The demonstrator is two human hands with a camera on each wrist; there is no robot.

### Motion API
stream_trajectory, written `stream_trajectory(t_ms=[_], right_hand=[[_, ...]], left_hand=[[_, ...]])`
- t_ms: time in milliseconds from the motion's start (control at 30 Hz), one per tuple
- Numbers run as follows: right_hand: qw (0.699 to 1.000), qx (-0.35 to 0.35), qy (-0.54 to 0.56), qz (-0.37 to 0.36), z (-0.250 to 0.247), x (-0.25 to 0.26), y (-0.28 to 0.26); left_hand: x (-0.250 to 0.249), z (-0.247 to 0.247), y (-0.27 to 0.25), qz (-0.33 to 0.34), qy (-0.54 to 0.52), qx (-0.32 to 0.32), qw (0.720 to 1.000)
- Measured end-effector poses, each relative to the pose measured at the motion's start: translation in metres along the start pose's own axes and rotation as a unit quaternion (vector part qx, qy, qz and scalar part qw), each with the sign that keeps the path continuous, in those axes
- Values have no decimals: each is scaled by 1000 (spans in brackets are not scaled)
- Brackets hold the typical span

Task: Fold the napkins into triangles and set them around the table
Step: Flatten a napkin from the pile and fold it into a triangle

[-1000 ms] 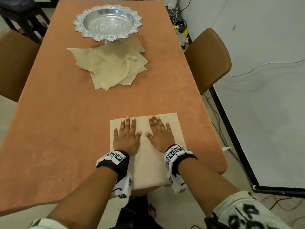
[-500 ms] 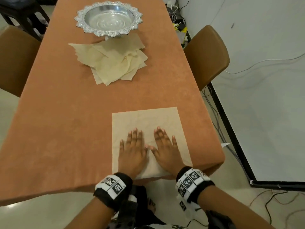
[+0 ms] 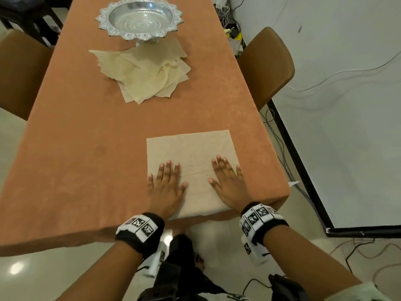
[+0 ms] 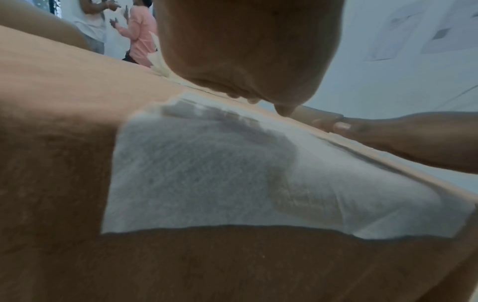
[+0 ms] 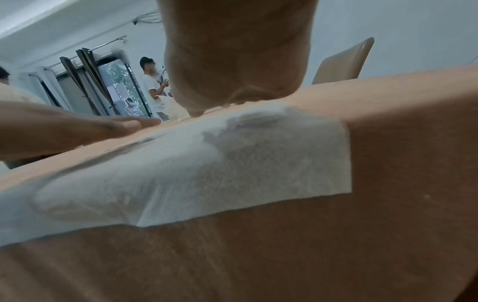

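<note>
Head view: my left hand (image 3: 166, 187) and right hand (image 3: 227, 183) press flat-fingered on the cream square paper napkin (image 3: 191, 153); it looks thin and limp; I'd pinch a corner

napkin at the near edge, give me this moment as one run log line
napkin: flat, unfolded, near table edge | left hand: pressing flat | right hand: pressing flat | napkin pile: untouched by silver bowl

Silver scalloped bowl (image 3: 140, 18) at far table end; brown chairs (image 3: 267, 66) alongside; cables (image 3: 280, 135) on floor.
</note>
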State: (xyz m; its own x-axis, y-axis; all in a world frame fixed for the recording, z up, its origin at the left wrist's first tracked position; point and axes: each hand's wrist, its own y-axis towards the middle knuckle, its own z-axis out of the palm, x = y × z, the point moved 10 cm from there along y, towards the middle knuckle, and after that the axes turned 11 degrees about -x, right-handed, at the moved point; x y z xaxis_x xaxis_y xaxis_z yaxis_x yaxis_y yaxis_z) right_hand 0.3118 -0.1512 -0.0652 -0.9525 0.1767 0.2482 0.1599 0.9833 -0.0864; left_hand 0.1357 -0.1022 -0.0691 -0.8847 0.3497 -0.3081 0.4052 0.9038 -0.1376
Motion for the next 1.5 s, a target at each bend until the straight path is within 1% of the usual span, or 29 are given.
stream_trajectory(t_ms=[67, 267, 367, 400, 467, 533, 600, 633, 700, 800, 833, 900, 967, 1000, 1033, 1067, 1133, 1200, 1267, 1300, 1367, 1433, 1500], right_hand=[[1000, 23, -4, 4, 8, 0, 9], [999, 30, -11, -10, 7, 0, 41], [999, 38, -16, 1, 3, 1, 52], [999, 26, -18, 6, 0, 3, 51], [1000, -25, -11, 5, -7, 15, 42], [998, -57, 9, -18, -2, 35, 21], [998, -60, 12, -33, 15, 48, -1], [998, -59, 10, -25, 23, 47, -8], [998, -55, 13, 7, 27, 34, -13], [998, -60, -9, 26, 14, 9, -15], [998, -51, -15, 32, 12, -2, -15], [997, -30, -20, 70, 8, -29, -16], [992, -29, -44, 118, -4, -55, -8], [989, -31, -50, 133, -13, -62, 1], [989, -37, -48, 133, -24, -63, 15], [991, -50, -44, 120, -37, -58, 33], [994, -72, -42, 73, -59, -40, 76], [996, -71, -34, 33, -72, -24, 120], [997, -63, -37, 6, -75, -14, 160], [998, -53, -39, -6, -73, -10, 177], [999, -6, -15, -36, -63, 1, 203], [996, 48, 32, -70, -52, 17, 219], [991, 75, 59, -91, -46, 28, 228]], left_hand=[[7, 10, 11, -13, -6, 25, 1000], [22, 10, 47, 8, 13, 41, 999], [25, 4, 59, 4, 18, 44, 999], [24, 1, 59, 5, 14, 36, 999], [15, -8, 49, 16, 3, 2, 1000], [-2, -8, 25, 34, 4, -29, 999], [-13, 8, -1, 34, 6, -23, 999], [-13, 17, -10, 25, 8, -17, 1000], [-3, 24, -19, 5, 18, -23, 1000], [23, 15, -23, -11, 21, -31, 999], [33, 10, -24, -19, 18, -32, 999], [58, 0, -24, -57, 18, -18, 998], [82, -14, -19, -110, 18, -1, 994], [88, -24, -9, -124, 14, -2, 992], [90, -36, 5, -125, 10, -15, 992], [87, -50, 24, -112, 7, -37, 993], [75, -76, 72, -66, 18, -77, 995], [61, -92, 120, -23, 30, -89, 995], [52, -101, 158, 8, 28, -86, 996], [48, -101, 173, 22, 26, -77, 996], [38, -92, 196, 61, 20, -37, 997], [22, -80, 211, 109, 17, 8, 994], [10, -70, 219, 139, 32, 34, 989]])
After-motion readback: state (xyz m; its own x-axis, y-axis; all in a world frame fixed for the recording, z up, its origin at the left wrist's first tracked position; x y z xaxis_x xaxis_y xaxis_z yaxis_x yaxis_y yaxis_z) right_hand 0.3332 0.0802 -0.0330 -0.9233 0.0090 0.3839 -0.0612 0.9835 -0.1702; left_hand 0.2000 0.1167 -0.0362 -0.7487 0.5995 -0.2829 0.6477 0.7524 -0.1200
